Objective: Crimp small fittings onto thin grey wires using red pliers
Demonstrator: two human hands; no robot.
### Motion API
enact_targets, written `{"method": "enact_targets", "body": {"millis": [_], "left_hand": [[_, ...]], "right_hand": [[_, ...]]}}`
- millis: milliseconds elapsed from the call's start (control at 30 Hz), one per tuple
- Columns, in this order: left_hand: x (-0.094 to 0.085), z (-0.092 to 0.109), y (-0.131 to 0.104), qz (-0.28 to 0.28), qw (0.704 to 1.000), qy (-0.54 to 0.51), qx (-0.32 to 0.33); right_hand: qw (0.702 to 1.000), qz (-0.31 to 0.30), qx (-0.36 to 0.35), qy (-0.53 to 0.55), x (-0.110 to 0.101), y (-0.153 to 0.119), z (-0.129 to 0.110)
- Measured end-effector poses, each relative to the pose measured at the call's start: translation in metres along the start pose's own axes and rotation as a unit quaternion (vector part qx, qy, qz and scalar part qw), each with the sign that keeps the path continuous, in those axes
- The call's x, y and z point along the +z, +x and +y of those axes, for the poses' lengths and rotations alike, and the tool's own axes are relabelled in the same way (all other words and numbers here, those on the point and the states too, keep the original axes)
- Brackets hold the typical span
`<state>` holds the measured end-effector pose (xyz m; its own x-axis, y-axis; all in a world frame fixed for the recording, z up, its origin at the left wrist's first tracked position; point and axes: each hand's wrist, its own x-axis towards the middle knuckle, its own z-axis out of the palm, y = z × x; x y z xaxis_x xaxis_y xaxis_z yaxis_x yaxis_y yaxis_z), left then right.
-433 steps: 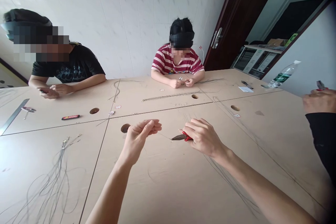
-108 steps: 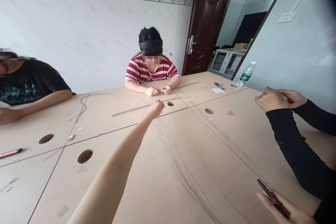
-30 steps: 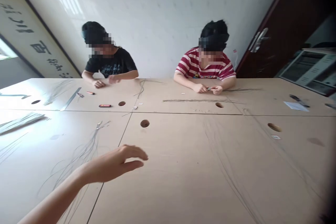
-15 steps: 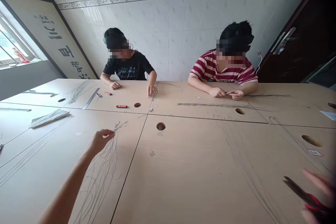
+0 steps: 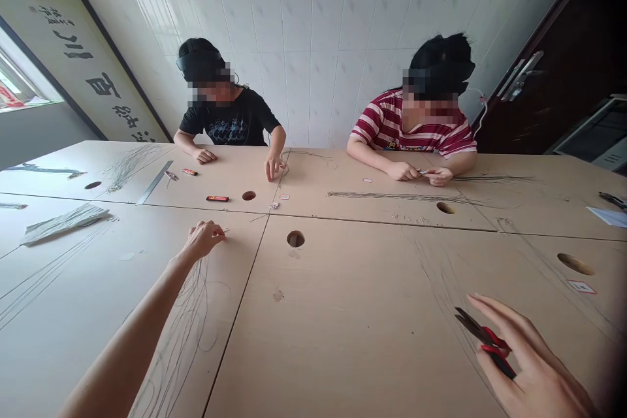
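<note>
Thin grey cords [image 5: 196,313] run in a loose bundle down the table on the left side. My left hand [image 5: 202,240] lies over the far end of that bundle, thumb and fingers pinched together, with a small pale tip sticking out past them. The hand covers the rest of the cord ends. At the lower right, my right hand [image 5: 533,359] holds scissors [image 5: 494,343] with red and black handles. Their dark blades point up and left, and the index finger is stretched out above them.
Across the table sit one person in a black shirt [image 5: 225,121] and another in a striped shirt [image 5: 411,121], both handling small things. Around them are a steel ruler [image 5: 155,181], a lighter [image 5: 217,198], more laid-out cords [image 5: 392,196] and cable holes [image 5: 295,239].
My right hand has come in from the right edge, bringing the scissors leftward. My left hand has shifted over the cord ends, which showed before. The view has turned slightly.
</note>
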<state>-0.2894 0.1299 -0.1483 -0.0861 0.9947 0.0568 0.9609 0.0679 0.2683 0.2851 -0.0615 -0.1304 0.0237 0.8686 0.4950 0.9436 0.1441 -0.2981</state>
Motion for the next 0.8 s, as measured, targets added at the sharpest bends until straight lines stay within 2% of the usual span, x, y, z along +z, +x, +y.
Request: {"method": "enact_targets", "body": {"millis": [100, 233, 333, 433, 500, 567, 600, 633, 667, 700, 800], "left_hand": [[0.003, 0.008, -0.004, -0.006, 1.0, -0.005, 0.01], [0.008, 0.026, -0.014, -0.011, 0.999, -0.034, 0.024], [0.009, 0.039, -0.02, -0.012, 0.997, -0.075, 0.026], [0.006, 0.053, -0.025, -0.015, 0.99, -0.136, 0.027], [0.003, 0.063, -0.029, -0.026, 0.982, -0.187, 0.028], [-0.001, 0.073, -0.035, -0.041, 0.969, -0.242, 0.03], [-0.004, 0.079, -0.038, -0.048, 0.961, -0.27, 0.032], [-0.006, 0.084, -0.042, -0.054, 0.953, -0.297, 0.035], [-0.008, 0.09, -0.045, -0.059, 0.943, -0.324, 0.041], [-0.01, 0.095, -0.047, -0.063, 0.934, -0.349, 0.047], [-0.016, 0.11, -0.054, -0.071, 0.909, -0.406, 0.061]], "right_hand": [[0.999, -0.031, -0.045, -0.006, 0.006, 0.01, -0.019], [0.995, -0.064, -0.061, 0.038, 0.026, 0.024, -0.052], [0.985, -0.114, -0.048, 0.118, 0.043, 0.034, -0.079], [0.95, -0.182, -0.022, 0.253, 0.057, 0.051, -0.11], [0.912, -0.211, 0.016, 0.353, 0.066, 0.067, -0.133], [0.86, -0.23, 0.073, 0.45, 0.078, 0.084, -0.158], [0.82, -0.254, 0.117, 0.5, 0.085, 0.092, -0.172], [0.76, -0.275, 0.168, 0.564, 0.094, 0.099, -0.185], [0.687, -0.29, 0.22, 0.629, 0.104, 0.104, -0.199], [0.658, -0.294, 0.235, 0.652, 0.115, 0.109, -0.212], [0.598, -0.295, 0.268, 0.695, 0.146, 0.116, -0.247]]}}
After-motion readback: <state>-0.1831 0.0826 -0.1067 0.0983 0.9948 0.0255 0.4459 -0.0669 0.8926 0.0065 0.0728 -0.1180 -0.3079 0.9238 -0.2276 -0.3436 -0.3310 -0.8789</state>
